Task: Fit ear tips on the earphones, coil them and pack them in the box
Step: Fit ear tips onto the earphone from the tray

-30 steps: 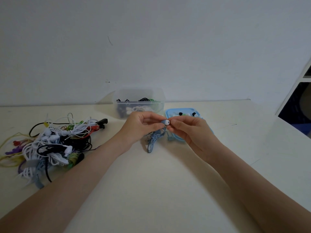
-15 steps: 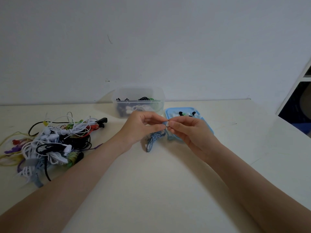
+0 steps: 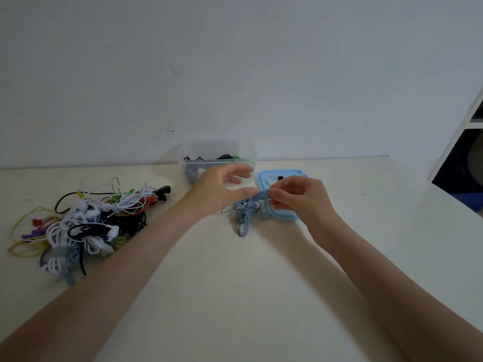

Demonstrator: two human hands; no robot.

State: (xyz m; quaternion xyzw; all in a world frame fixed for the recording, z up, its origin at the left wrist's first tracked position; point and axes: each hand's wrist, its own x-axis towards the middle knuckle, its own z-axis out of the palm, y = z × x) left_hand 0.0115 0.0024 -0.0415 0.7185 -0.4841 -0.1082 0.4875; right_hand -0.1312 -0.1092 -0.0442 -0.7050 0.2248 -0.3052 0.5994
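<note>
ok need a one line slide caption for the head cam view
Right hand pinches the blue earphone cable while the left hand opens beside it.

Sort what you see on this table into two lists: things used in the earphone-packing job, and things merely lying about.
In use: blue earphones, pinched by the right hand; left hand; blue tray of ear tips; clear box; tangled earphone pile.

Lying about: white shelf unit at the right edge.

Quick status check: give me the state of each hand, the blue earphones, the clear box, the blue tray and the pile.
Left hand: fingers spread, holding nothing, blurred.
Right hand: pinching the blue cable.
Blue earphones: uncoiled, bunched on the table, one end lifted.
Clear box: lid off, cables inside.
Blue tray: open, small pieces inside.
Earphone pile: tangled, untouched.
</note>
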